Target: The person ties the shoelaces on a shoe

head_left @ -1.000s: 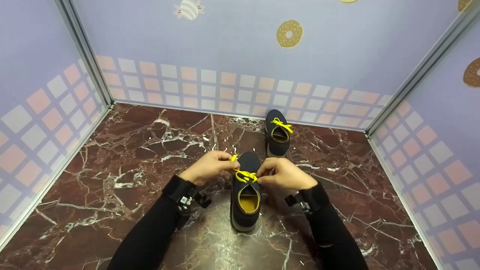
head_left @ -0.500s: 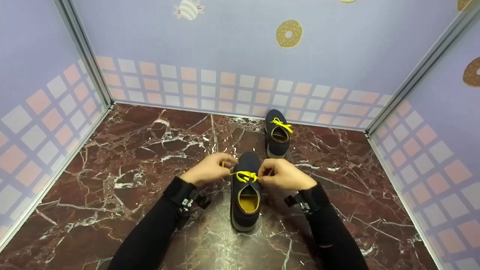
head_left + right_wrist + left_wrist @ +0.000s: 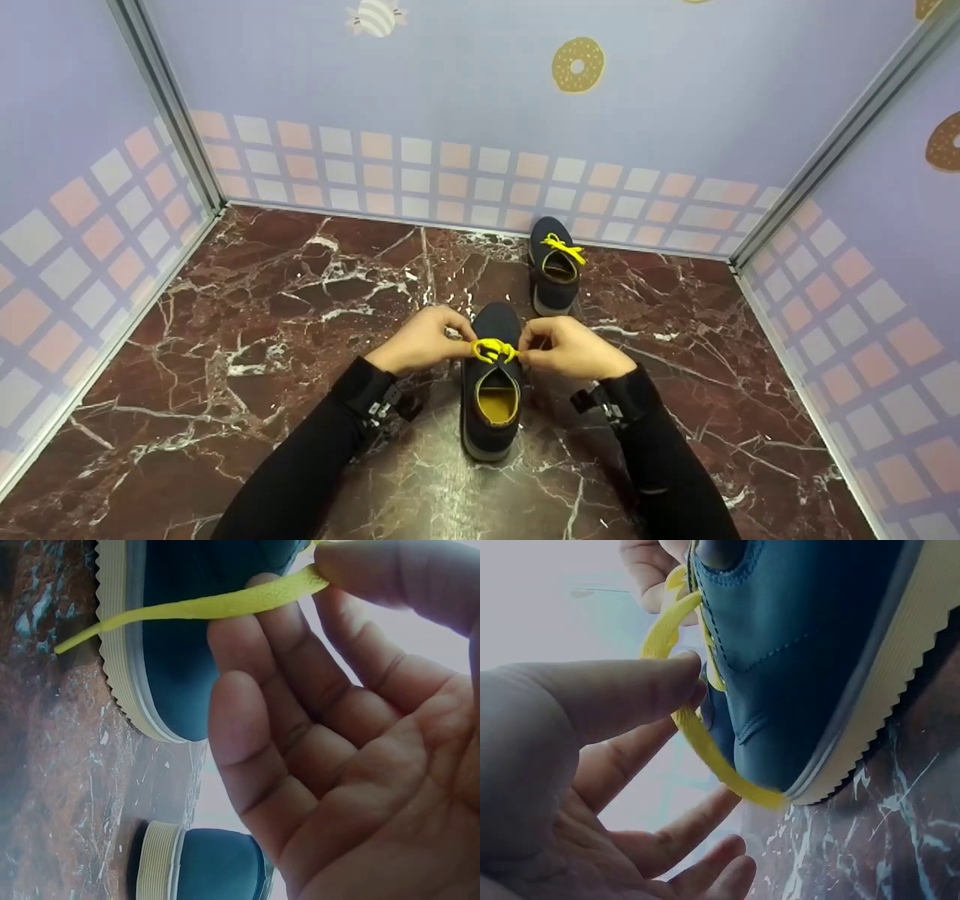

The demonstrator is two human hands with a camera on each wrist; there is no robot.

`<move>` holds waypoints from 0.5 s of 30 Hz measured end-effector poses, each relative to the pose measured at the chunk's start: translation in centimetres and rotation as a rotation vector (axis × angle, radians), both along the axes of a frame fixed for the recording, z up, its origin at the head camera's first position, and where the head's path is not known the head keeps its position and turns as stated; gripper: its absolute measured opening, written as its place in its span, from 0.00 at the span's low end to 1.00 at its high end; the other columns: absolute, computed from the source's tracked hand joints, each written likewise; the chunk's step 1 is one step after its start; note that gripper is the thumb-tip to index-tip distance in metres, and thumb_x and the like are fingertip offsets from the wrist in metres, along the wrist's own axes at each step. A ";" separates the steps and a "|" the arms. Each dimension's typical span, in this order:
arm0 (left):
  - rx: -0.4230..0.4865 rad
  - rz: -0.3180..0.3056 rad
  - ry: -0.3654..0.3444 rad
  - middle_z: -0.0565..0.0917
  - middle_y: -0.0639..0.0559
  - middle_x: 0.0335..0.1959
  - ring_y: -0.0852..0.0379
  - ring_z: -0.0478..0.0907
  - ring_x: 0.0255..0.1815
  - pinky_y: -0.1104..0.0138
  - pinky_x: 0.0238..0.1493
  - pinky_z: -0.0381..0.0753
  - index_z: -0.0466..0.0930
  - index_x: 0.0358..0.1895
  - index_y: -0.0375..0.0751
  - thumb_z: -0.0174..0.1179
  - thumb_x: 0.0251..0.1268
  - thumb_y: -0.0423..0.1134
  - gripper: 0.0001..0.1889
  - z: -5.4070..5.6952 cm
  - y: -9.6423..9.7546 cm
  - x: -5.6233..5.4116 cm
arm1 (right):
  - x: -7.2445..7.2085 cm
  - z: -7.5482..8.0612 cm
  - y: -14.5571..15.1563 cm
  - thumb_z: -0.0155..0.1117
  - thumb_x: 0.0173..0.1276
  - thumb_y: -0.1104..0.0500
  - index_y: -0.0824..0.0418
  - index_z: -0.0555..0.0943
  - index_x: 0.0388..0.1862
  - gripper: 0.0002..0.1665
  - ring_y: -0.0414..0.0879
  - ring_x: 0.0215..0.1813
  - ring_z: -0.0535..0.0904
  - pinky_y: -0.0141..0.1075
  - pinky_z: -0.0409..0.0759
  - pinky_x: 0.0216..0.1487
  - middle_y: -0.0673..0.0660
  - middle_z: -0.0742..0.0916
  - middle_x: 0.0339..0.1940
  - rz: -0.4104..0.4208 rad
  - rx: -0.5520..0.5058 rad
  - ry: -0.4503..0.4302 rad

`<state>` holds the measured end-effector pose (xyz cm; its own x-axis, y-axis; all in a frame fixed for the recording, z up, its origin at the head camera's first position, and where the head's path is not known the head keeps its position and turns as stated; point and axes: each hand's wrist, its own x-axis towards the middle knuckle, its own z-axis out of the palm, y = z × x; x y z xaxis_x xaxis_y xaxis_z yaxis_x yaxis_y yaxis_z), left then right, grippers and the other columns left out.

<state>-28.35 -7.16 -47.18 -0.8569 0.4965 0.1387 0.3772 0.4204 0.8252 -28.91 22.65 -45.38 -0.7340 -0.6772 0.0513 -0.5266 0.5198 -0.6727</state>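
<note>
A dark shoe [image 3: 496, 318] with a yellow lining stands on the floor between the hands, its toe pointing away. Its yellow shoelace [image 3: 492, 348] forms a bow across the front. On the left side, the left hand [image 3: 425, 342] pinches the lace between thumb and index finger; a length of lace [image 3: 705, 748] hangs below the pinch in the left wrist view. From the other side the right hand [image 3: 576, 349] pinches the lace by thumb and forefinger, other fingers loosely bent. A lace end [image 3: 180, 609] trails past those fingers in the right wrist view.
A second dark shoe [image 3: 547, 231], also with a yellow bow, stands farther off to the right, near the back wall. Patterned panels [image 3: 465, 90] enclose the dark red marbled floor [image 3: 300, 315] at the back and both sides.
The left hand has lowered from the lace it held up beside the toe, loosened its fingers, then pinched the lace nearer the bow. The right hand has stayed almost in place.
</note>
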 end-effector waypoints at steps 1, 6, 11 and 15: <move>-0.003 0.002 0.004 0.92 0.53 0.42 0.52 0.83 0.43 0.61 0.48 0.80 0.95 0.37 0.42 0.77 0.67 0.36 0.02 0.1 -0.1 0.1 | 0.0 0.0 0.0 0.71 0.75 0.63 0.61 0.88 0.40 0.02 0.42 0.38 0.84 0.34 0.82 0.42 0.45 0.89 0.35 0.003 -0.002 -0.001; -0.032 -0.007 -0.059 0.92 0.55 0.41 0.58 0.84 0.37 0.65 0.42 0.83 0.94 0.39 0.43 0.78 0.69 0.36 0.02 0.7 -0.9 0.8 | 0.1 0.1 0.3 0.72 0.72 0.65 0.59 0.88 0.38 0.02 0.42 0.37 0.82 0.34 0.80 0.41 0.44 0.88 0.34 0.002 0.005 0.013; -0.080 -0.045 -0.040 0.91 0.56 0.36 0.60 0.84 0.33 0.64 0.38 0.87 0.94 0.39 0.44 0.77 0.70 0.36 0.02 1.5 -1.7 1.0 | 0.0 0.2 0.9 0.72 0.70 0.66 0.54 0.86 0.37 0.06 0.41 0.34 0.80 0.35 0.78 0.39 0.43 0.86 0.34 -0.018 0.052 0.025; -0.144 -0.070 0.002 0.90 0.58 0.35 0.60 0.85 0.35 0.61 0.45 0.89 0.93 0.36 0.46 0.77 0.69 0.34 0.04 1.8 -2.0 1.0 | -0.1 0.5 1.9 0.69 0.69 0.64 0.52 0.84 0.35 0.06 0.39 0.28 0.76 0.35 0.76 0.31 0.43 0.83 0.31 -0.045 0.127 -0.033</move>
<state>-27.36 -9.13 -45.43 -0.8191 0.5701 0.0628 0.4111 0.5072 0.7574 -29.03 24.54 -44.85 -0.7634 -0.6434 -0.0568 -0.4800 0.6240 -0.6166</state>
